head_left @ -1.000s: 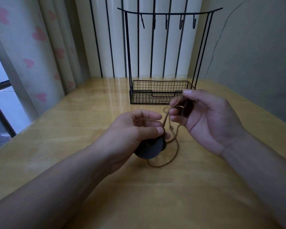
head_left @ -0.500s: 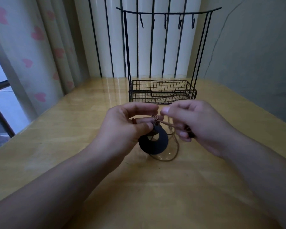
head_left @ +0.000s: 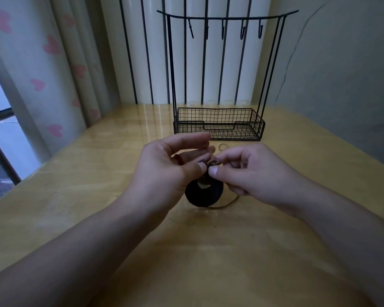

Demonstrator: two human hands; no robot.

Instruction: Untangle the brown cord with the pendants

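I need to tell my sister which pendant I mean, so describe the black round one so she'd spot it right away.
On the wooden table, in front of the black wire rack, two hands meet. The black disc pendant hangs just under their fingers. It is the only large, dark, ring-shaped piece there, with a hole in its middle, unlike the thin brown cord.

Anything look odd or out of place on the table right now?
A small metal ring lies loose on the table, just in front of the wire basket and apart from the cord both hands hold. A crack runs down the wall.
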